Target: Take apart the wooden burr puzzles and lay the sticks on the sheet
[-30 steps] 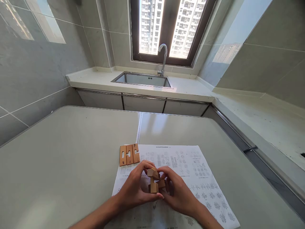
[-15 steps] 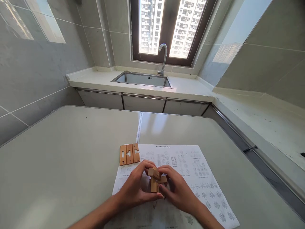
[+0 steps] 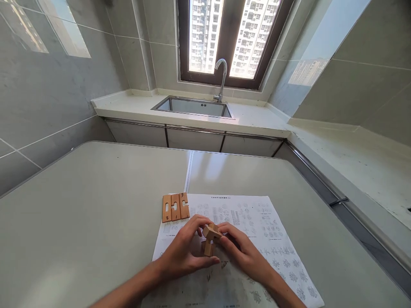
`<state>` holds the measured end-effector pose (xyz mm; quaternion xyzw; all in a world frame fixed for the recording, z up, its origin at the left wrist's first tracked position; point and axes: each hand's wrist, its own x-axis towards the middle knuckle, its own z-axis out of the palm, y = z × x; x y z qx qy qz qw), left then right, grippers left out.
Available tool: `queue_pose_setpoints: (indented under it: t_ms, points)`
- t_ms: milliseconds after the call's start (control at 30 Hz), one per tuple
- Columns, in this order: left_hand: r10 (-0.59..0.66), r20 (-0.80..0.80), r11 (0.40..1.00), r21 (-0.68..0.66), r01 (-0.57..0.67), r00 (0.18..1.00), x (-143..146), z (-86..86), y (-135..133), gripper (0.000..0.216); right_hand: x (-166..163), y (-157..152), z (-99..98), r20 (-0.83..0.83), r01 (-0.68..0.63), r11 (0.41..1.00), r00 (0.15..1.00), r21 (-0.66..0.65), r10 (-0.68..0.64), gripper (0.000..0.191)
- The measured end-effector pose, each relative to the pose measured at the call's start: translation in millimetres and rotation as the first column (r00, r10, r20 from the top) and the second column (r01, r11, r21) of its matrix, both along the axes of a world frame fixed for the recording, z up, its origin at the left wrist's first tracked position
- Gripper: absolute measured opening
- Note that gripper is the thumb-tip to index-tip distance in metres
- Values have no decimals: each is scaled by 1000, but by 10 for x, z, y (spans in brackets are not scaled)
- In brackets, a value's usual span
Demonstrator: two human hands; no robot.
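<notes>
Between my hands, above the paper, is a small cluster of interlocking wooden puzzle pieces (image 3: 210,233). My left hand (image 3: 184,246) curls around its left side, index finger behind the top and thumb stretched out beneath. With thumb and fingertips, my right hand (image 3: 244,250) pinches a piece at the cluster's right side. One short block points down toward my left thumb. The printed sheet (image 3: 250,226) lies under both hands and shows rows of line diagrams. At its upper left corner, flat wooden pieces (image 3: 175,207) with cut-out slots and handwritten numbers lie side by side.
The pale table (image 3: 96,214) has a seam (image 3: 189,171) running away from me. Beyond its far edge stands a white counter (image 3: 128,107) with a sink (image 3: 192,107) and a tap (image 3: 221,79) below a window. Another counter (image 3: 362,158) runs along the right.
My right hand has shifted slightly, its fingers now pinching the piece on the right. That piece and the top block have turned, and a gap shows between the upper and lower blocks.
</notes>
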<state>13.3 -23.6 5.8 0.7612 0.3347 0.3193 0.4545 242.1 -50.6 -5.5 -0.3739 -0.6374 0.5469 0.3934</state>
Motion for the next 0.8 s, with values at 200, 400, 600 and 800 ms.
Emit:
queue_pose_setpoints:
  t_ms: [200,400,600,800]
  points:
    - [-51,17,999,8,51,999,7,-11,10,62,54,2,75,-75,-62,985,996,-161,50,35]
    - [34,-44,999,13,-33,998,8,-17,7,55,85,-11,115,-66,-51,971,997,-234,37,38]
    - [122,-109,985,137,-106,987,-9,-70,4,61,49,8,109,-42,59,979,997,-196,-68,42]
    - [190,-126,947,286,-148,974,-15,-58,3,62,63,66,-68,-61,324,913,935,-250,-348,49]
